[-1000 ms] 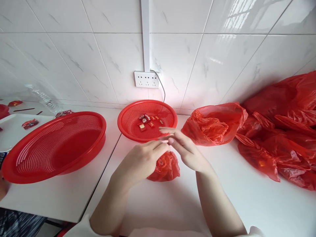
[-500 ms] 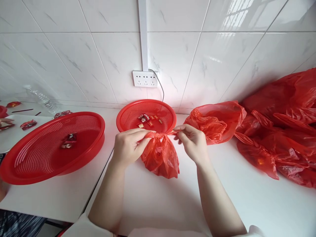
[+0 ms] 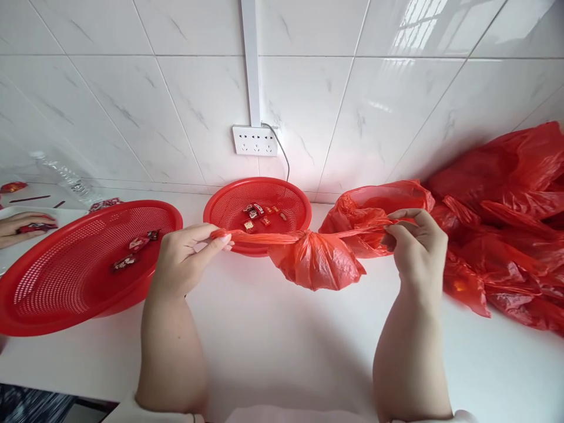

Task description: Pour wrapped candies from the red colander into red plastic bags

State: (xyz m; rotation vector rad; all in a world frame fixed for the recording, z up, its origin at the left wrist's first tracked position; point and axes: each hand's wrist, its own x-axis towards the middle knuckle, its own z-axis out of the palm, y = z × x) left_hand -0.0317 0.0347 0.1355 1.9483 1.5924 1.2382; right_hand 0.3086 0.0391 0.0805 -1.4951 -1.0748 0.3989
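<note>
A red plastic bag [image 3: 318, 262] hangs just above the white table, gathered at its neck, its two handles stretched out sideways. My left hand [image 3: 187, 255] pinches the end of one handle. My right hand [image 3: 416, 244] pinches the other handle on the far side. What the bag holds is hidden by the red plastic. Behind it stands a small round red basket [image 3: 220, 202] with several wrapped sweets [image 3: 264, 221] in it. Right of that, behind the handle in my right hand, lies an opened red bag [image 3: 352, 202].
At the left stands a large red basket [image 3: 48, 247] holding a few wrapped pieces [image 3: 138, 242]. Beyond it, another person's hand [image 3: 20, 230] touches a dark red packet. Filled red bags [image 3: 506, 235] are heaped at the right. A socket strip [image 3: 255, 141] is on the tiled wall.
My hands have moved well apart, pulling the bag's handles out taut. The gathered bag has risen and shifted right. Another person's hand has moved further into view at the left.
</note>
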